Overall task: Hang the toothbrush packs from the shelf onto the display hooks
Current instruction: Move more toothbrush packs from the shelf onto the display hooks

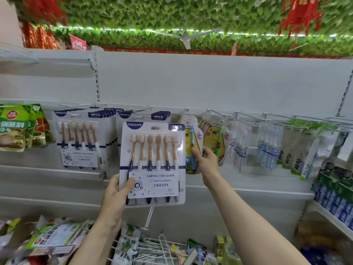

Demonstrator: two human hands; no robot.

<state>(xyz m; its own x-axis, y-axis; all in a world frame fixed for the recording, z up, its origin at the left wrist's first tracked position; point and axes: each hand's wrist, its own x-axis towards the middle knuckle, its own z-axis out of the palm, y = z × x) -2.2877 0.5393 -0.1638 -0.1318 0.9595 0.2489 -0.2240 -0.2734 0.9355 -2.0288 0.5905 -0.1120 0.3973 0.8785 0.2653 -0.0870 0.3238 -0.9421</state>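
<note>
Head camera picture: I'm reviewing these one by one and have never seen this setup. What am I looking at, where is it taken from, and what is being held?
There is no machine here. A person wears a wide-angle camera on the head, so you see their own two bare arms reaching forward to a white shop shelf wall.

The left hand grips the lower left corner of a six-piece toothbrush pack, thumb on its front label. The right hand holds the pack's right edge with curled fingers. The pack is raised in front of the display hooks, not yet hung.

Behind and to the left hang identical packs. To the right hang yellow children's toothbrush packs and other clear packs. Below lie loose packets and white wire racks.
</note>
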